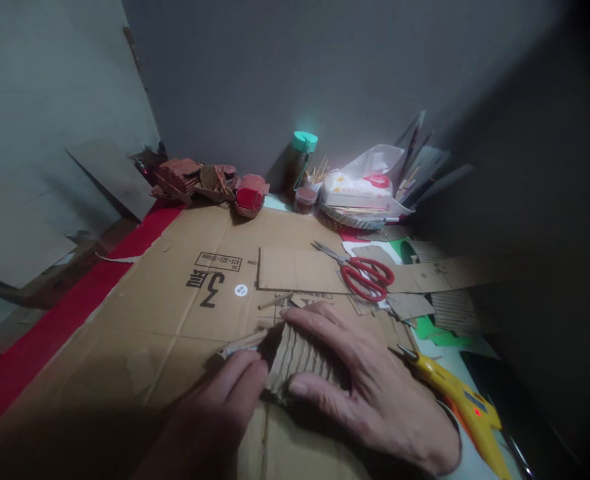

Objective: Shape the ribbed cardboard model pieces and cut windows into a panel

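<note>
A piece of corrugated cardboard (297,353) with its ridges bared is between my two hands, low over the flattened box. My right hand (369,383) grips it from the right, thumb at the near edge and fingers across the far edge. On its left side, my left hand (232,393) is closed with its fingertips pinching the edge; the thumb is hidden. A dark fold or gap shows between the fingers and the ridged face. Just beyond the hands lies a thin rolled cardboard strip (275,301).
Red-handled scissors (367,277) lie on a flat cardboard strip (295,267). A yellow glue gun (457,393) with a lit red light rests at right. Behind stand reddish cardboard shapes (177,180), a green-lidded bottle (302,160) and a tissue pack (357,190). The printed box sheet (175,280) covers the table.
</note>
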The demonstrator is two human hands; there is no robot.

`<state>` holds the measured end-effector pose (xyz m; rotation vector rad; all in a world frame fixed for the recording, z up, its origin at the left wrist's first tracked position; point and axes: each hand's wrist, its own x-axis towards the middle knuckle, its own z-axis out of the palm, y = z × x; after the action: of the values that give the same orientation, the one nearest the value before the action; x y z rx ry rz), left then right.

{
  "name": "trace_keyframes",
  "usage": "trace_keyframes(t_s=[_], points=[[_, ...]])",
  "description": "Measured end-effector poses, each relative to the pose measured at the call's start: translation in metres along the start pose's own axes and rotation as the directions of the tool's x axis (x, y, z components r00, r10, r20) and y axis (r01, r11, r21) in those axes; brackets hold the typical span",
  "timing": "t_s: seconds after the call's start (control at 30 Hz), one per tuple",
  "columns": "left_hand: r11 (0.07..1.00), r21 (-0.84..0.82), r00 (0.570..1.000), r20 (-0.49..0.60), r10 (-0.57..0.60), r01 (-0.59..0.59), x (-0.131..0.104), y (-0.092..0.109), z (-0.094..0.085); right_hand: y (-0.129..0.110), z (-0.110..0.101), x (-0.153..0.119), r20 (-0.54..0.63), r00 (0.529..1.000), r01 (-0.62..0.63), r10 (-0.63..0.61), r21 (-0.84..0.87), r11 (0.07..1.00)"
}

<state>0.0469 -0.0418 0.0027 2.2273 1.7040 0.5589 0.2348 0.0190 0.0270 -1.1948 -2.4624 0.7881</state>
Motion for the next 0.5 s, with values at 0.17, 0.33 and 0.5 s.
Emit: trace_keyframes(t_s=[0.17, 0.33, 0.5], points=[[0.998, -0.061, 0.997, -0.081, -0.005, 0.000, -0.005, -0.014, 0.017, -0.002, -0.003, 0.005, -0.007, 0.997, 0.071, -0.071, -0.035, 0.997], [0.989, -0.121, 0.979, -0.173, -0.106, 0.086, -0.008, -0.025, 0.016, -0.001, -0.003, 0.006, 0.049, 0.993, 0.109, -0.106, -0.073, 0.991], [0.987, -0.142, 0.960, -0.254, -0.115, 0.081, -0.005, -0.027, 0.006, -0.002, -0.001, 0.004, 0.065, 0.994, 0.092, -0.087, -0.070, 0.993]])
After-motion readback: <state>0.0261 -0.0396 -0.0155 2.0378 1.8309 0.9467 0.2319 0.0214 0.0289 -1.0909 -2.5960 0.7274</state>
